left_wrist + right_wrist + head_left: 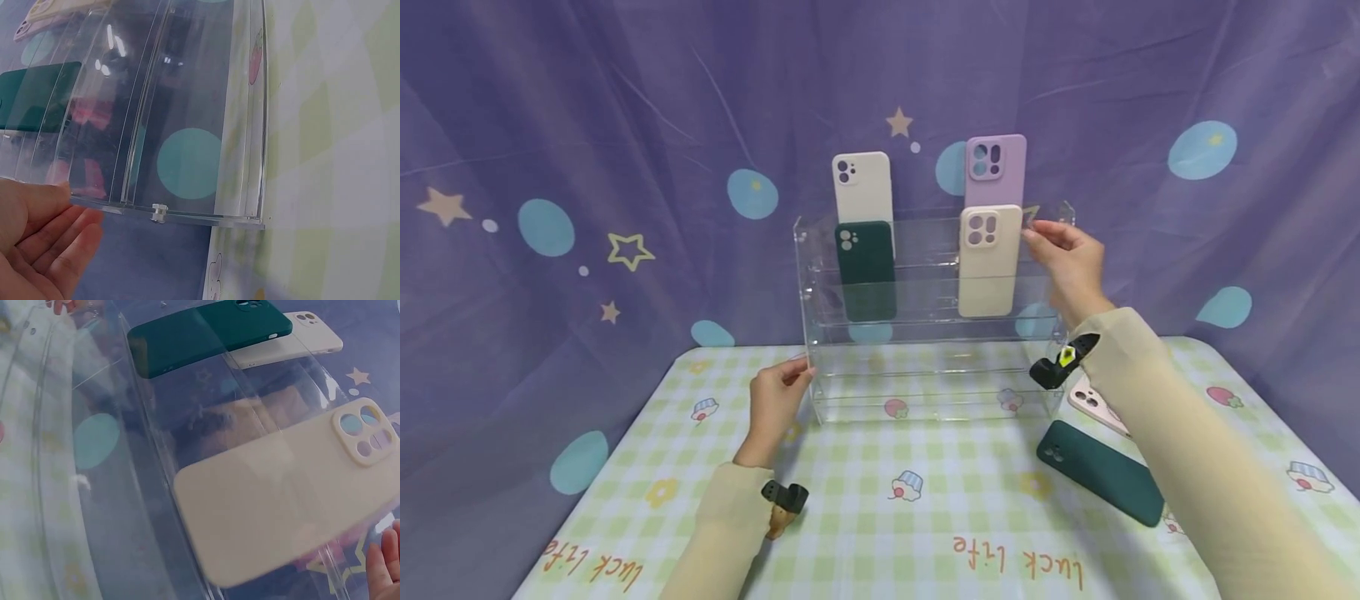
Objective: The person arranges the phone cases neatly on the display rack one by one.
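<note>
A clear acrylic display rack [925,357] with tiers stands on the table. My left hand [778,396] pinches the edge of its left side panel, thumb on one face and fingers beyond. On the upper tiers, a white phone case [863,190] leans behind a dark green phone case [868,279] at the left. At the right, a purple phone case [1011,179] stands behind a cream phone case [988,279]. Beside the cream case's right edge is my right hand [1075,262]; in the right wrist view its fingers [382,562] look extended and apart from the case.
Right of the rack, another dark green phone case [1101,475] lies on the checkered tablecloth [850,517]. A pink phone case [1093,404] is behind it, partly covered by my right sleeve [1180,433]. A purple curtain [647,125] hangs behind the table.
</note>
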`<act>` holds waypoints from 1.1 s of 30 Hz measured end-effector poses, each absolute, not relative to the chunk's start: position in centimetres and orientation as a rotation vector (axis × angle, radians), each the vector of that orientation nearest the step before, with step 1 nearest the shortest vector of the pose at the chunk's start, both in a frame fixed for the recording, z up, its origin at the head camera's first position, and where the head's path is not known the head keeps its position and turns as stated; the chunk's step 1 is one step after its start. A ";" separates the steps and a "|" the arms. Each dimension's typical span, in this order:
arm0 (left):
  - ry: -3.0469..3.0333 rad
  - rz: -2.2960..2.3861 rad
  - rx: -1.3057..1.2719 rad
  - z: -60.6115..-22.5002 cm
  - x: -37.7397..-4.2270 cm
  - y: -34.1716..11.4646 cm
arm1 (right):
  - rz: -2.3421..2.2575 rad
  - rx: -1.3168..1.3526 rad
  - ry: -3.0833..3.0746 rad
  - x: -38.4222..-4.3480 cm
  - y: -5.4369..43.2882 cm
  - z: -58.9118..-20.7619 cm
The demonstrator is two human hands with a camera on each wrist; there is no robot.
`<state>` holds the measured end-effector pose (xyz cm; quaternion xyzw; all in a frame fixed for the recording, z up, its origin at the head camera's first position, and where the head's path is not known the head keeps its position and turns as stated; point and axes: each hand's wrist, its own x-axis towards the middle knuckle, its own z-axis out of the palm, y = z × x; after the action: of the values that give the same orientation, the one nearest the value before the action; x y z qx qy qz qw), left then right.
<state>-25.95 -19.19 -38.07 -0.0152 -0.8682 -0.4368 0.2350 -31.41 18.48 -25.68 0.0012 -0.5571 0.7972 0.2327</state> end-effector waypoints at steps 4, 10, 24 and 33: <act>-2.375 -1.196 -0.050 -38.1 -26.0 -19.1 | 2.106 0.052 -1.690 -30.1 19.7 -26.5; -2.369 -1.187 -0.052 -38.3 -26.0 -19.0 | 1.794 0.262 -2.260 -27.1 21.9 -28.8; -2.352 -1.210 -0.055 -38.3 -26.1 -19.0 | 1.627 1.027 -2.612 -22.5 26.3 -38.4; -2.348 -1.229 -0.058 -38.3 -26.2 -19.2 | 1.360 1.034 -2.805 -21.6 27.6 -42.2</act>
<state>-26.18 -19.17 -38.27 -0.0212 -0.8592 -0.4497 0.2432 -21.61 27.65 -42.25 0.3141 -0.8519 0.4129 -0.0713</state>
